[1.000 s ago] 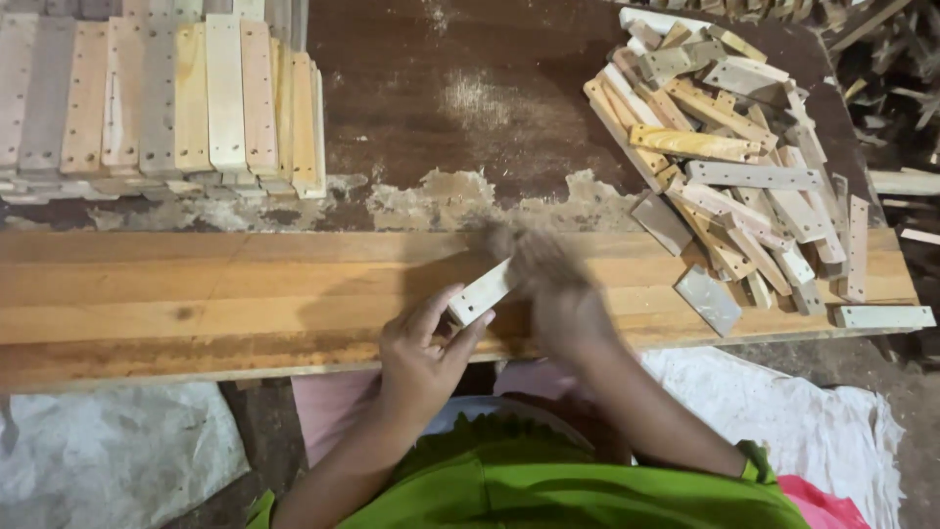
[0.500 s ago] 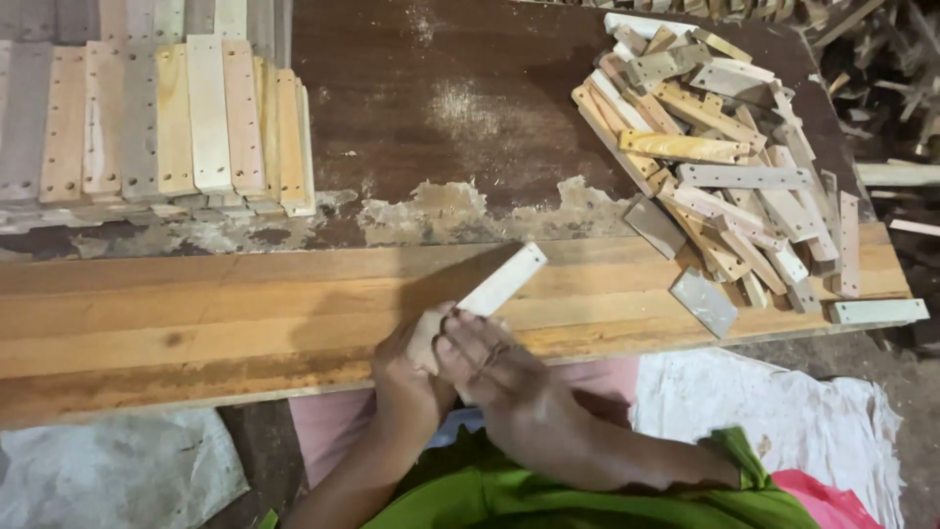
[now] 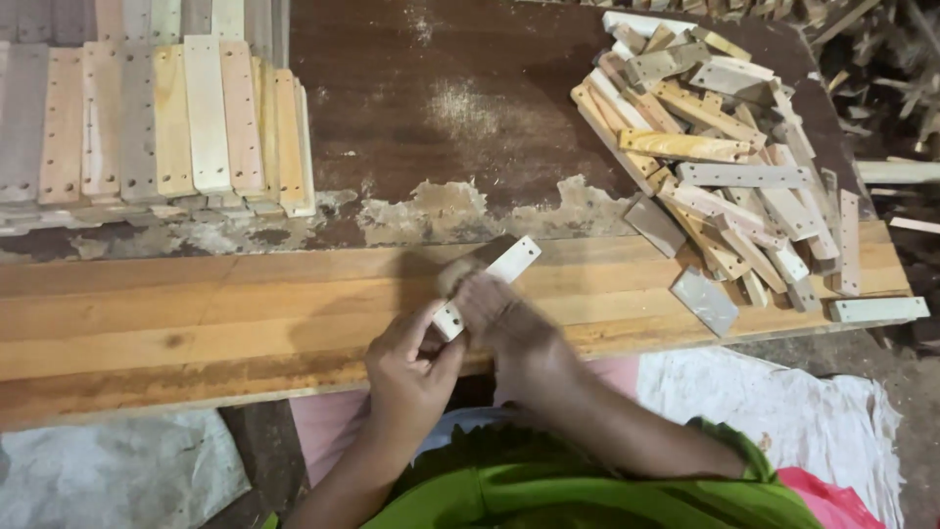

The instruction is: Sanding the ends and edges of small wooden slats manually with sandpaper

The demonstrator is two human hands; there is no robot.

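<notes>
A short pale wooden strip (image 3: 511, 264) with small holes near its ends lies tilted over the light wooden plank (image 3: 196, 323). My left hand (image 3: 409, 370) grips the strip's near end between thumb and fingers. My right hand (image 3: 490, 304), blurred by motion, presses on the strip's middle with what looks like a small brownish pad (image 3: 458, 274); I cannot tell exactly what the pad is.
A neat row of similar drilled strips (image 3: 166, 127) lies at the back left. A loose heap of strips (image 3: 725, 167) sits at the right on the dark worn tabletop (image 3: 441, 108). White cloth (image 3: 783, 411) covers my lap side at lower right.
My right hand has slid up along the strip, away from my body, and back over its middle. The left hand keeps hold of the strip's near end throughout.
</notes>
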